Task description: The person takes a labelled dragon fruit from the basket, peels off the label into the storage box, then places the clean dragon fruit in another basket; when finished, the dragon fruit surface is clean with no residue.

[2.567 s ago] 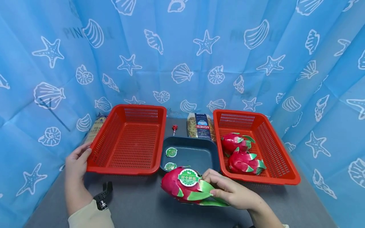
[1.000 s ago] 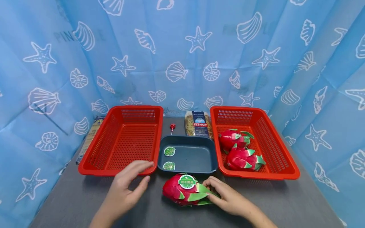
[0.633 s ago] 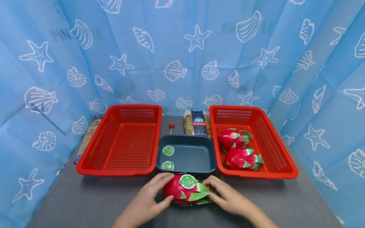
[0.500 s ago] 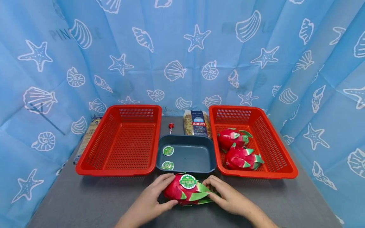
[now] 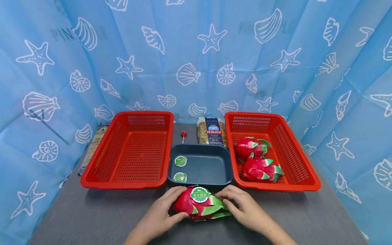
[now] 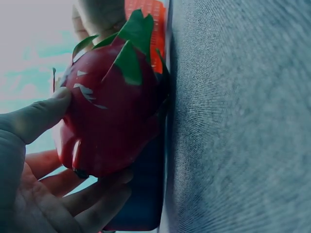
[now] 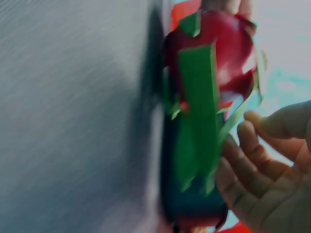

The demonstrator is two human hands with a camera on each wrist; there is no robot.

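Observation:
A red dragon fruit [image 5: 183, 201] with green leaf tips lies on its side in front of the dark blue tray. On its top is a round green-and-white sticker [image 5: 199, 194]. My left hand [image 5: 160, 215] holds the fruit's blunt left end; in the left wrist view, the thumb [image 6: 60, 97] is on one side and the fingers lie round the other. At the leafy end is my right hand [image 5: 246, 210]. In the right wrist view its loosely bent fingers [image 7: 252, 165] are beside the green leaves [image 7: 199, 107], with nothing pinched between thumb and fingers.
The dark blue tray [image 5: 208, 170] has two green stickers [image 5: 180, 161] at its left. Red baskets flank it: the left basket [image 5: 139, 149] and the right basket [image 5: 294, 170], holding two dragon fruits [image 5: 260, 169]. Behind are a lollipop [image 5: 183, 134] and a pasta bag [image 5: 212, 131].
My left hand has come from the left basket to the fruit's blunt end. The fruit has come down onto the table. My right fingers have loosened from the leaves and shifted slightly up.

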